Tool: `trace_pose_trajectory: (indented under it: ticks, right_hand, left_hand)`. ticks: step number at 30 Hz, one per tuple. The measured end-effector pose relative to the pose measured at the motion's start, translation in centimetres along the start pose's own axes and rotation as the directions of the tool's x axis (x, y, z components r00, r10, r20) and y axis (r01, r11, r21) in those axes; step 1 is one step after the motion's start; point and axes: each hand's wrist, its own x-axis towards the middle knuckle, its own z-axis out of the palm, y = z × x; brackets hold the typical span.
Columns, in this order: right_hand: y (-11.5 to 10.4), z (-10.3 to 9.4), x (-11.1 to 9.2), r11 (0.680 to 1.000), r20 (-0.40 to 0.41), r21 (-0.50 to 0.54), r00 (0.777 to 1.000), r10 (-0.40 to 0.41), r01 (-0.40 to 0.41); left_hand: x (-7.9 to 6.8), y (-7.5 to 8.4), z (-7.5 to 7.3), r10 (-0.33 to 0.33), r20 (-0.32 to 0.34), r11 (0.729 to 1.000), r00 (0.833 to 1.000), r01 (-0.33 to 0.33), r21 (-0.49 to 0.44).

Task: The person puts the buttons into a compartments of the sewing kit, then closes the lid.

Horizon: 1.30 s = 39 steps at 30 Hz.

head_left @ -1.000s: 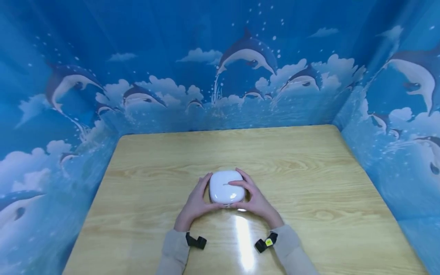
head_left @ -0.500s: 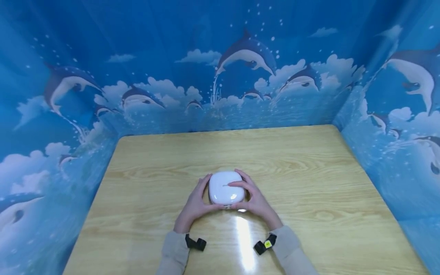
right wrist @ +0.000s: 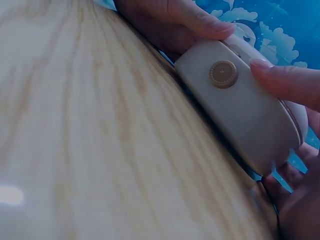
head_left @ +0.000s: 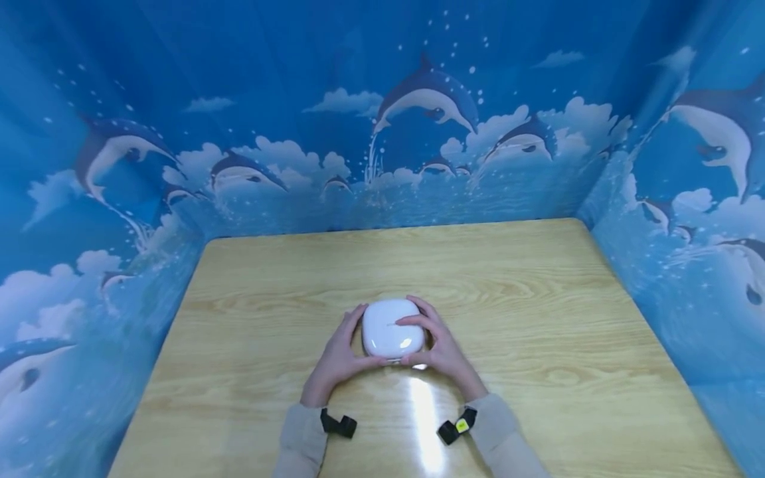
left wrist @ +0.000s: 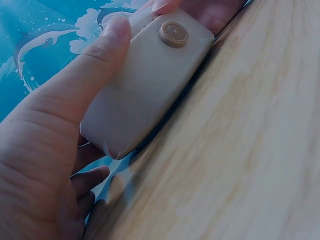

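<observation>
A glossy white rounded-square box [head_left: 390, 337] sits on the wooden table in the head view, with a seam near its top. My left hand [head_left: 336, 358] holds its left side, with the thumb along the front. From the other side my right hand [head_left: 445, 352] grips it, one finger lying over the top and the thumb at the front edge. Both wrist views show a round gold-brown knob [left wrist: 173, 34] with a small cross mark on the box's front face. In the right wrist view both thumbs lie near the seam above this knob [right wrist: 223, 74]. The box's far side is hidden.
The light wood-grain table [head_left: 251, 279] extends around the box, with a bright light reflection in front of it. Blue dolphin-print curtains [head_left: 287, 119] enclose its back and sides. A black strap [head_left: 339, 423] circles each sleeved wrist.
</observation>
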Motion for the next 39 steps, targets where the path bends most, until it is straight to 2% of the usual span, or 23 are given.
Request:
trace_pose_trajectory:
  ticks: [6, 15, 20, 29, 34, 36, 39]
  right_hand:
    - [0.6, 0.0, -0.7, 1.0, -0.023, 0.008, 1.0, -0.007, 0.007]
    - [3.9, -0.2, -0.8, 1.0, -0.044, 0.002, 0.999, -0.02, 0.02]
    - [4.5, -0.7, -0.8, 1.0, -0.02, 0.007, 1.0, -0.012, 0.012]
    - [4.6, -1.0, -0.2, 0.999, 0.01, 0.019, 1.0, -0.03, 0.029]
    - [4.7, -0.7, -0.3, 0.999, 0.009, -0.013, 0.999, -0.034, 0.034]
    - [4.2, -0.7, -0.4, 0.999, 0.011, -0.032, 0.999, -0.031, 0.032]
    - [2.5, -1.0, -0.5, 1.0, -0.008, -0.008, 1.0, -0.027, 0.027]
  left_hand:
    - [-0.1, 0.0, 0.2, 0.04, 0.017, 0.999, 0.999, -0.04, -0.005]
    - [0.2, 0.3, 0.2, 0.097, 0.005, 0.995, 0.995, -0.097, 0.02]
    - [0.4, 0.0, 0.5, 0.081, 0.015, 0.996, 0.997, -0.081, 0.047]
    - [0.5, 0.0, 0.4, 0.068, 0.004, 0.997, 0.998, -0.069, 0.046]
    - [0.5, -0.1, 0.3, 0.074, 0.005, 0.996, 0.997, -0.075, 0.051]
    - [0.6, -0.1, 0.3, 0.079, 0.011, 0.996, 0.997, -0.08, 0.049]
    - [0.7, 0.0, 0.3, 0.062, 0.025, 0.998, 0.998, -0.062, 0.018]
